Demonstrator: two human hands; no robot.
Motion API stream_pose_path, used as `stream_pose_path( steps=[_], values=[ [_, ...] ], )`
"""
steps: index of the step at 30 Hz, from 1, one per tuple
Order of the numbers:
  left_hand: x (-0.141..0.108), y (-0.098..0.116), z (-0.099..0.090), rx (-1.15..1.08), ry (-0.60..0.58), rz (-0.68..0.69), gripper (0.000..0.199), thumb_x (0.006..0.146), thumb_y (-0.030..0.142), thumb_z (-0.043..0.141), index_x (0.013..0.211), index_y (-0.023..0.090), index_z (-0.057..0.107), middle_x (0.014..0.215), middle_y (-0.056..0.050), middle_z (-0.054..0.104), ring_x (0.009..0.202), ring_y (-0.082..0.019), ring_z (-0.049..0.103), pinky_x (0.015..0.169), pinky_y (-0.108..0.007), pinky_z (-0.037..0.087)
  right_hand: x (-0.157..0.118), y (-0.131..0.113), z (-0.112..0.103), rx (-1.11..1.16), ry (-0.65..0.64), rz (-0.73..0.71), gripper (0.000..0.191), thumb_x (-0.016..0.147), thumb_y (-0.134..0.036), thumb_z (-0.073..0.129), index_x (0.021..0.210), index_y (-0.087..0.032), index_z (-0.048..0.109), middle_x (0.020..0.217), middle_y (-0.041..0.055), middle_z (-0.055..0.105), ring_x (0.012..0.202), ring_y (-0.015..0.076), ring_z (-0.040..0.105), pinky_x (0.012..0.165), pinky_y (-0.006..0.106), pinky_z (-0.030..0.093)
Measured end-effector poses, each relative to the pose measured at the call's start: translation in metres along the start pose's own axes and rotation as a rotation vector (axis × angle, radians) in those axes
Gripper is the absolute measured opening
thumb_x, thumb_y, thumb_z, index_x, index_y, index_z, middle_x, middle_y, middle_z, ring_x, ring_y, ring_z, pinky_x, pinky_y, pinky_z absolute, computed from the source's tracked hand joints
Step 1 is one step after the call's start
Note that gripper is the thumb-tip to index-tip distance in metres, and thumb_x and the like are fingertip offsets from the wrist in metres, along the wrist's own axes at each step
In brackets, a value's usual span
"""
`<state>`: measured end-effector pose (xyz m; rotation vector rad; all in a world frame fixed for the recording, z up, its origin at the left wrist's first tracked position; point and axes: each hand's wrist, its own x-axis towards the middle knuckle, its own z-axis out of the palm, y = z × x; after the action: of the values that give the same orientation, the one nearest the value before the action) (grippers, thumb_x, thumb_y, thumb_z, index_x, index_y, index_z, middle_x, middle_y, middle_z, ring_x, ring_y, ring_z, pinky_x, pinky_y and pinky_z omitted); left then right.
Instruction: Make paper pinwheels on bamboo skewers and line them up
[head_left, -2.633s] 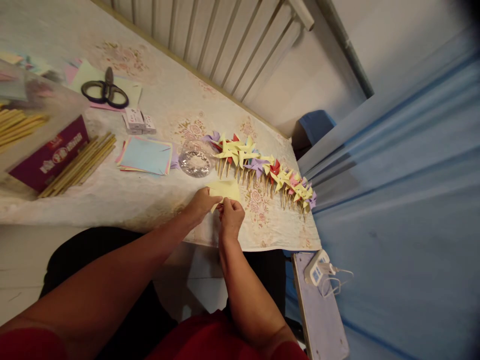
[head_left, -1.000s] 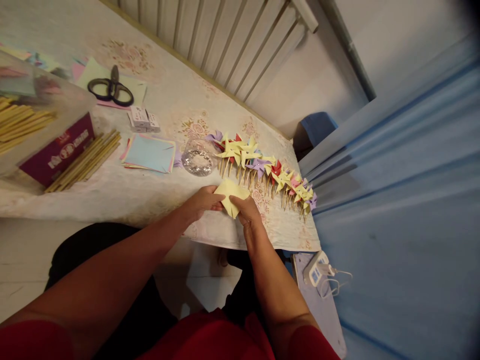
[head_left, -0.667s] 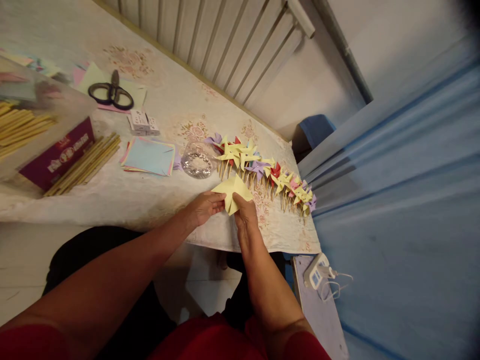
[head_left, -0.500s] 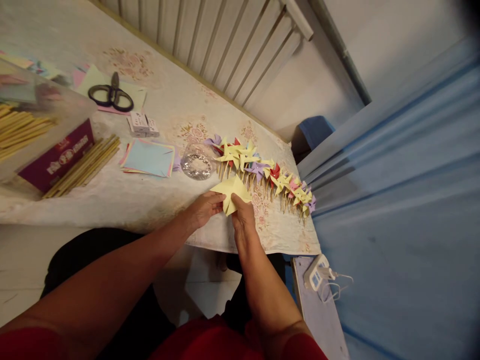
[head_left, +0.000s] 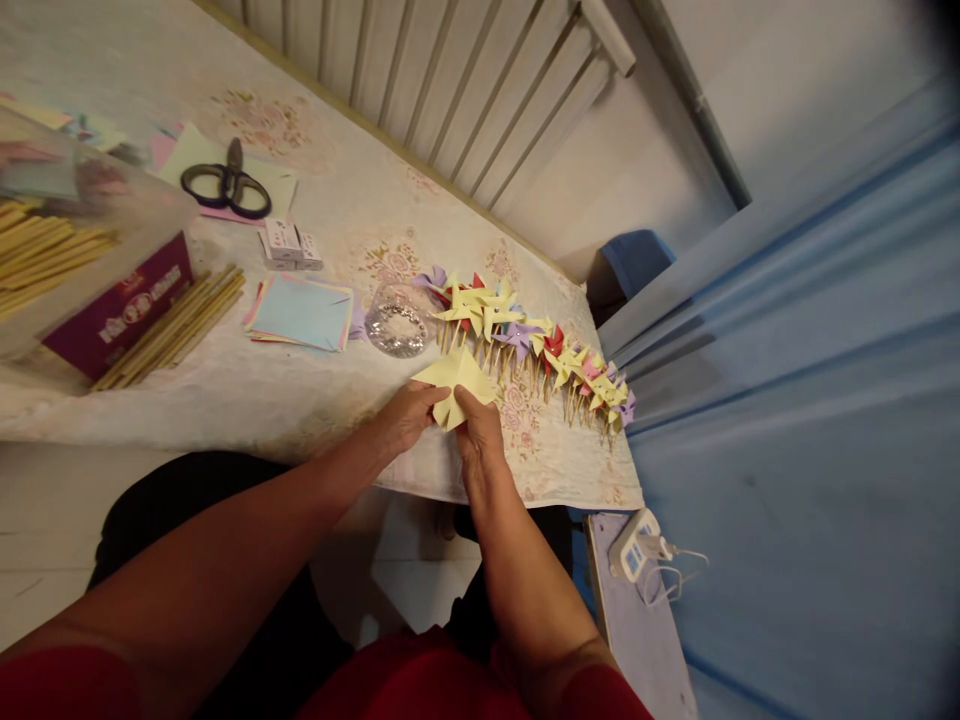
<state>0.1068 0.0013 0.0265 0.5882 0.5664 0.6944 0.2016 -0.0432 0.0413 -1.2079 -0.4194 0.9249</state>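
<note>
Both hands hold a cut yellow paper square (head_left: pixel 466 375) above the table's near edge. My left hand (head_left: pixel 411 415) pinches its left side between thumb and fingers. On the right side, the thumb of my right hand (head_left: pixel 480 428) presses on the paper from above; its other fingers are hidden behind. The sheet has slits, and its corners stick out apart. Just beyond it lie finished paper pinwheels (head_left: pixel 517 338) on sticks, in yellow, purple, red and pink. A clear round container (head_left: pixel 397 325) with small shiny metal pieces stands behind my left hand.
Left of the container lies a stack of coloured paper (head_left: pixel 300 312), with small white boxes (head_left: pixel 291 246) behind. Dark-handled scissors (head_left: pixel 229 185) rest on more paper. A clear bin (head_left: pixel 161 205) and loose sticks (head_left: pixel 176 325) are farther left. A blue curtain (head_left: pixel 787 400) hangs right, near a power strip (head_left: pixel 637 545).
The yellow paper and both hands have shifted slightly left. My right thumb has moved inward, nearer the left fingers. The view has turned a little.
</note>
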Motion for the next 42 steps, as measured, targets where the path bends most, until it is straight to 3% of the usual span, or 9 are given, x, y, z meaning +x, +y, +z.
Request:
stream_pose_path(
  steps=[6, 9, 13, 16, 19, 24, 27, 32, 42],
  values=[
    [-0.001, 0.005, 0.002, 0.003, 0.0, 0.05, 0.019, 0.066, 0.031, 0.072, 0.077, 0.017, 0.065, 0.069, -0.003, 0.068, 0.079, -0.021, 0.068, 0.069, -0.027, 0.05, -0.006, -0.006, -0.013, -0.189, 0.058, -0.044, 0.027, 0.073, -0.038, 0.072, 0.088, -0.018, 0.063, 0.075, -0.0008, 0.068, 0.063, 0.0138, 0.062, 0.062, 0.027, 0.053],
    [0.003, 0.004, -0.001, -0.008, -0.003, 0.051, 0.02, 0.064, 0.03, 0.072, 0.077, 0.017, 0.066, 0.07, -0.004, 0.07, 0.08, -0.021, 0.068, 0.07, -0.027, 0.051, -0.014, -0.005, -0.031, -0.404, 0.213, -0.257, 0.027, 0.08, -0.044, 0.064, 0.088, -0.018, 0.062, 0.068, -0.0035, 0.06, 0.058, 0.0109, 0.053, 0.057, 0.024, 0.046],
    [0.007, 0.001, -0.006, -0.022, -0.023, 0.061, 0.018, 0.064, 0.029, 0.071, 0.075, 0.017, 0.067, 0.069, -0.004, 0.07, 0.075, -0.02, 0.068, 0.07, -0.027, 0.051, -0.029, 0.0, -0.05, -0.673, 0.364, -0.61, 0.025, 0.084, -0.036, 0.059, 0.101, -0.017, 0.063, 0.078, 0.0, 0.061, 0.067, 0.0128, 0.054, 0.066, 0.027, 0.047],
    [0.008, 0.001, -0.008, -0.017, -0.044, 0.076, 0.015, 0.066, 0.029, 0.07, 0.074, 0.016, 0.066, 0.068, -0.004, 0.069, 0.071, -0.019, 0.066, 0.069, -0.028, 0.051, -0.039, 0.003, -0.055, -0.871, 0.189, -0.813, 0.021, 0.09, -0.029, 0.053, 0.102, -0.018, 0.066, 0.084, 0.0033, 0.063, 0.074, 0.0147, 0.057, 0.071, 0.029, 0.049],
    [0.006, 0.002, -0.007, -0.012, -0.057, 0.083, 0.014, 0.067, 0.029, 0.07, 0.072, 0.016, 0.065, 0.068, -0.003, 0.068, 0.067, -0.016, 0.064, 0.068, -0.027, 0.05, -0.042, 0.002, -0.053, -0.991, -0.009, -0.885, 0.023, 0.092, -0.023, 0.05, 0.106, -0.019, 0.069, 0.084, 0.0041, 0.064, 0.076, 0.0156, 0.059, 0.071, 0.029, 0.049],
    [0.003, 0.005, -0.003, -0.032, -0.048, 0.074, 0.014, 0.064, 0.027, 0.071, 0.069, 0.016, 0.064, 0.063, -0.001, 0.066, 0.061, -0.013, 0.058, 0.062, -0.023, 0.047, -0.038, 0.0, -0.044, -1.002, -0.079, -0.814, 0.022, 0.091, -0.024, 0.053, 0.1, -0.019, 0.072, 0.081, 0.0036, 0.065, 0.074, 0.0158, 0.059, 0.071, 0.029, 0.049],
    [0.001, 0.007, -0.001, -0.029, -0.053, 0.072, 0.014, 0.062, 0.027, 0.071, 0.067, 0.016, 0.064, 0.061, 0.0, 0.064, 0.06, -0.012, 0.056, 0.061, -0.022, 0.045, -0.036, 0.001, -0.037, -0.911, -0.029, -0.648, 0.02, 0.089, -0.032, 0.057, 0.093, -0.019, 0.072, 0.08, 0.0028, 0.066, 0.067, 0.0146, 0.058, 0.065, 0.028, 0.048],
    [-0.001, 0.007, 0.0, 0.035, -0.058, 0.08, 0.013, 0.063, 0.027, 0.07, 0.066, 0.016, 0.063, 0.063, 0.0, 0.062, 0.06, -0.012, 0.055, 0.058, -0.022, 0.043, -0.036, -0.003, -0.021, -0.669, 0.069, -0.35, 0.021, 0.082, -0.039, 0.061, 0.08, -0.019, 0.066, 0.059, -0.0053, 0.056, 0.046, 0.0105, 0.048, 0.049, 0.024, 0.04],
    [-0.001, 0.006, 0.002, 0.109, -0.087, 0.112, 0.014, 0.062, 0.027, 0.069, 0.069, 0.015, 0.065, 0.063, -0.001, 0.063, 0.058, -0.014, 0.057, 0.056, -0.023, 0.043, -0.034, -0.013, -0.006, -0.597, 0.126, -0.22, 0.015, 0.075, -0.034, 0.063, 0.07, -0.02, 0.062, 0.047, -0.0088, 0.049, 0.041, 0.0097, 0.044, 0.043, 0.022, 0.034]
  ],
)
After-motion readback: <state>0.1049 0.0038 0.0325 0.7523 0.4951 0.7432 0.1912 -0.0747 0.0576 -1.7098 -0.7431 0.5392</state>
